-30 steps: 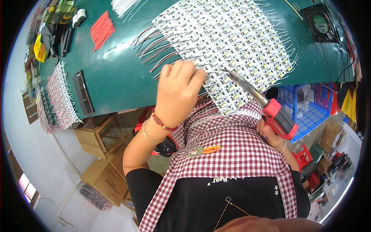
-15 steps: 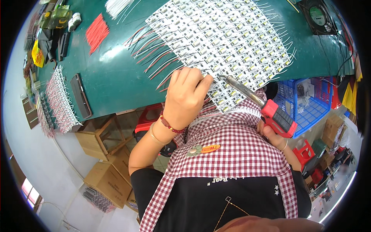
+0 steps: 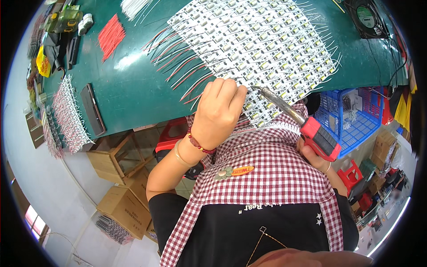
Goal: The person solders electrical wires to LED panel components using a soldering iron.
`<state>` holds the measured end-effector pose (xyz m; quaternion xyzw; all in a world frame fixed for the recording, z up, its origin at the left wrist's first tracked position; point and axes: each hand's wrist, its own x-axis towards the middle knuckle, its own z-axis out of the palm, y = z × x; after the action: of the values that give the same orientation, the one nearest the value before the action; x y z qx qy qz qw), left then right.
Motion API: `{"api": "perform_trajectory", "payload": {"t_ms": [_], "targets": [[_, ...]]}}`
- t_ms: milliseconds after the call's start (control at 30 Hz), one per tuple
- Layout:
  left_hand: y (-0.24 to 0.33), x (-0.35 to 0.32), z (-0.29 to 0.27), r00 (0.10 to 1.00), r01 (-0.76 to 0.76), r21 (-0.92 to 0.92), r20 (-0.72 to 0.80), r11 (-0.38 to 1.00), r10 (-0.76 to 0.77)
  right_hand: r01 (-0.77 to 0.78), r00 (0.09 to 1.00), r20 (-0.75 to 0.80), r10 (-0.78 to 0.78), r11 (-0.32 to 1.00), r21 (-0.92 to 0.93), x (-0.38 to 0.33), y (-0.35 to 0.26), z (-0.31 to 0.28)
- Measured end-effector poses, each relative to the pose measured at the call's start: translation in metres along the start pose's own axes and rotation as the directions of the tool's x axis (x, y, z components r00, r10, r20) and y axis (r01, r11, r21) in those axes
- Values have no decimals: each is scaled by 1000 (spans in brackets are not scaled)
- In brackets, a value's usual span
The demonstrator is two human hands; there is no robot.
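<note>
A large white panel of small LED circuit boards [image 3: 262,44] lies tilted on the green table, its near corner reaching past the table edge to my apron. Red, black and white wires [image 3: 178,66] stick out along its left side. My left hand [image 3: 220,107] is closed in a pinch over the panel's lower left edge; its fingertips point at the boards, and what they hold is hidden. My right hand [image 3: 313,155] grips a red and black soldering iron [image 3: 318,137]. The iron's tip touches or hovers just over the panel, close to my left fingertips.
On the green table [image 3: 133,93] lie a bundle of red wires [image 3: 111,38], white wires [image 3: 135,8], a dark phone-like case [image 3: 93,109] and wired boards [image 3: 71,115]. A small fan [image 3: 365,20] stands far right. Below the edge sits a blue basket [image 3: 351,120].
My left hand has shifted slightly right and down along the panel's edge. The soldering iron has barely moved.
</note>
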<state>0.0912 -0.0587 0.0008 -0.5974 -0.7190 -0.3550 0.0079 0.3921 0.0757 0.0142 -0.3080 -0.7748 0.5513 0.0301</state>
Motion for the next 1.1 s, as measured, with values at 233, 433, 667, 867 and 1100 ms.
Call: {"api": "perform_trajectory", "payload": {"t_ms": [233,433,667,867,1100], "targets": [[1,-1,-1,1000,6,7,17,1000,-6,39,999,-16,-39,999,-33,7,-6,2],[0,0,-1,1000,7,16,25,1000,-7,28,1000,4,-28,999,-18,0,0,-1],[2,1,-4,999,-6,86,36,996,3,-179,982,110,151,929,325,3,-19,2],[0,5,-6,998,-45,175,47,984,37,-133,991,17,135,934,332,-5,-11,2],[16,-7,-5,997,11,-2,-71,1000,-11,13,1000,14,-15,989,146,-14,12,-12]]}}
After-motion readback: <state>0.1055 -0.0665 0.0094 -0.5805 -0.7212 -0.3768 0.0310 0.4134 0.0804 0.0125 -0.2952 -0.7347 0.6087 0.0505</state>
